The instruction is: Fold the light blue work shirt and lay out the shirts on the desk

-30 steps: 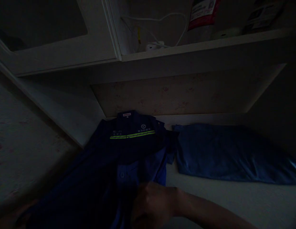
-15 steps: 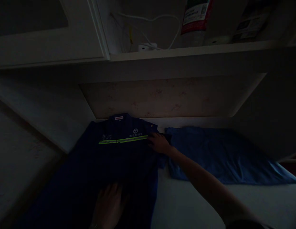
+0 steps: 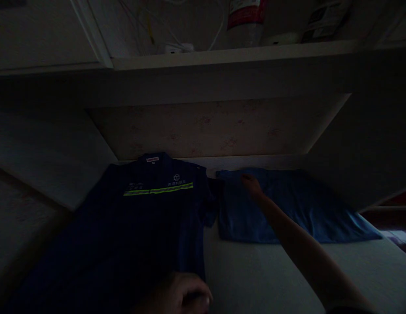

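Note:
A dark blue work shirt lies spread out on its back, with a yellow-green reflective stripe, a white gear logo and a label inside the collar. My left hand is at the bottom, over the shirt's lower right part; its fingers curl loosely with a dark gap inside, and nothing shows in it. My right hand is over a lighter blue cloth, to the right of the shirt's sleeve. Its fingers are closed, with no held thing visible; whether it touches the cloth I cannot tell.
Both garments lie on a pale flat surface. A flower-patterned back panel rises behind them. Overhead runs a shelf edge, with a red-labelled container, a white cable and a small white device above it. The scene is dim.
My right hand has left the shirt's sleeve and moved right over the lighter cloth, its fingers closing. My left hand has lifted and shifted right and down, its fingers curling. The view has shifted.

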